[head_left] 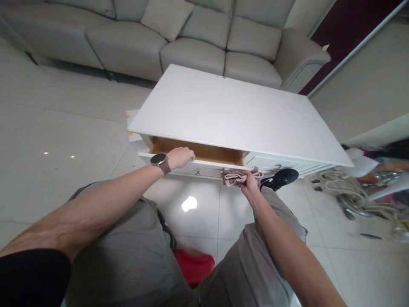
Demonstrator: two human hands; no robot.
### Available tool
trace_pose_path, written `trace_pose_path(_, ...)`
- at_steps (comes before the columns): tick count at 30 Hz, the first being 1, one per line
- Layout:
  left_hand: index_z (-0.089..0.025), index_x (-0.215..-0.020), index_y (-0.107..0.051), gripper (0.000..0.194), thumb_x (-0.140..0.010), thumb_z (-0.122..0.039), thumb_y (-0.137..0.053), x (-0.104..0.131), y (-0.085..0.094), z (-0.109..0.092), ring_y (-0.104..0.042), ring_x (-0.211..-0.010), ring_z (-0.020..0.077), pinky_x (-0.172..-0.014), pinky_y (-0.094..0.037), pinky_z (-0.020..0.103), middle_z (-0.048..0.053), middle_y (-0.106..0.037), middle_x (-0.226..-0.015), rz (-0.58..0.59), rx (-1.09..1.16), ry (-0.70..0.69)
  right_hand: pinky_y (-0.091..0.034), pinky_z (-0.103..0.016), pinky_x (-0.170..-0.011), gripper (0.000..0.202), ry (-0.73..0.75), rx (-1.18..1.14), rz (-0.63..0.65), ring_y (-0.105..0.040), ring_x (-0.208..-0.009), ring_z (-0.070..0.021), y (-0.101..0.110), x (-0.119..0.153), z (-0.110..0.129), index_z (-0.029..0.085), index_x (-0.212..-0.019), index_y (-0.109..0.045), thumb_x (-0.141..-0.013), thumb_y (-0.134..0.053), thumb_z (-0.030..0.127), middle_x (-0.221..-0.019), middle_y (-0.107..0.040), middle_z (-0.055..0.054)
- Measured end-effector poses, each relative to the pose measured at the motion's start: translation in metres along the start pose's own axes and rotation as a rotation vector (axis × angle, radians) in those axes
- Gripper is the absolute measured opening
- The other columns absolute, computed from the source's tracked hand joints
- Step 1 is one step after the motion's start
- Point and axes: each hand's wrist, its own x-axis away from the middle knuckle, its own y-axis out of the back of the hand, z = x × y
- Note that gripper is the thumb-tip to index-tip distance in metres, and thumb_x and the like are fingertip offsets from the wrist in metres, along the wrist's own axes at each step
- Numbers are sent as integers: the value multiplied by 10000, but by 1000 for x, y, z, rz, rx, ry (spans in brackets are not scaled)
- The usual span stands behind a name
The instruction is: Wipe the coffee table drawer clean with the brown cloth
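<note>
A grey sectional sofa [191, 38] with a loose cushion [166, 17] spans the far side of a pale tiled floor [47, 128], and just in front of it stands a low white coffee table [236, 111], its broad top bare. A drawer [194, 155] in the table's near face stands partly pulled out, showing a tan wooden interior, with a small metal knob [197, 172] on its white front panel. The seated person, in grey trousers and a black sleeve, leans over it: the left hand [180, 157], a brown-strapped wristwatch [160, 162] on its wrist, is curled over the top edge of the drawer front, fingers hooked inside. The right hand [249, 181] is clenched around a crumpled beige-and-brown cloth [235, 175], which it holds against the table's front at the right end of the drawer opening, just below the tabletop's rim. A black shoe [279, 179] on the person's foot rests on the tiles just right of the cloth. To the far right, coiled cables and mixed clutter [367, 192] lie on the floor, and something red [194, 266] shows between the person's knees; what it is cannot be told.
</note>
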Motion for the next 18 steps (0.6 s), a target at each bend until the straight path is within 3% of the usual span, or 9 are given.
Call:
trace_pose_path(4, -248, -1280, -705, 424, -919, -180, -493, 5, -3, 9, -709, -1132, 271, -916, -535, 345, 111, -749, -1265, -2, 21, 67, -590, -235, -532, 377, 86, -50, -10, -688, -659, -138, -12, 0, 5, 202, -1015, -551, -683, -642, 47, -832, -697, 35)
trace_pose_path(11, -209, -1330, -618, 395, -955, -289, -524, 18, -8, 30, -662, -1189, 290, -934, -538, 369, 137, -676, -1333, 93, 18, 131, -581, -213, -488, 348, 134, -46, 24, -662, -642, -123, -21, 0, 0, 196, -976, -552, -664, -654, 81, -834, -678, 45)
trace_pose_path(18, -145, -1357, -543, 426, -951, -272, -559, 22, -17, 22, -585, -1259, 355, -990, -522, 468, 192, -604, -1367, 75, 18, 120, -588, -220, -497, 336, 169, -26, -15, -666, -662, -131, -26, -10, -12, 208, -974, -524, -680, -668, 132, -840, -658, 46)
